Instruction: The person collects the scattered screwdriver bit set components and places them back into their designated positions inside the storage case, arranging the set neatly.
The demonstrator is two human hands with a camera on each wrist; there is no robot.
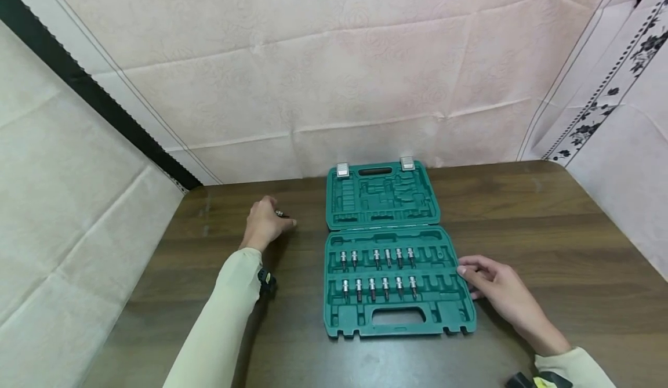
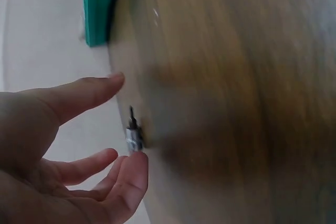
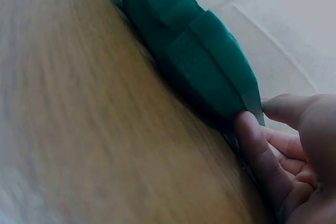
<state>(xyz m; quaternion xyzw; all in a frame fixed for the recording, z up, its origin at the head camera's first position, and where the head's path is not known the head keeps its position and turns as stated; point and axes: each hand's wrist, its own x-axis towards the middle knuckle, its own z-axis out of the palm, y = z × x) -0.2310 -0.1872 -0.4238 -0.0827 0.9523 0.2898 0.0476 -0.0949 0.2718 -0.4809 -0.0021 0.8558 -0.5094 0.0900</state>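
On the table lies an unfolded green plastic socket case (image 1: 447,312), with two rows of metal bit sockets (image 1: 385,286) in its lower half. Left of it, my left hand (image 1: 265,224) is around a single bit socket (image 2: 134,136). The thumb (image 2: 92,94) and fingers stand apart, with the dark bit tip pointing up between them in the left wrist view. A fingertip is close to its silver base; whether they touch I cannot tell. My right hand (image 1: 493,286) pinches the case's right edge between thumb and fingers, seen close up in the right wrist view.
The brown wooden table (image 1: 522,220) meets a pale cloth wall (image 1: 365,86) at its back edge. The case's lid (image 1: 383,220) leans back near that edge, its two grey latches (image 1: 407,163) at the top. Both wrists carry dark straps.
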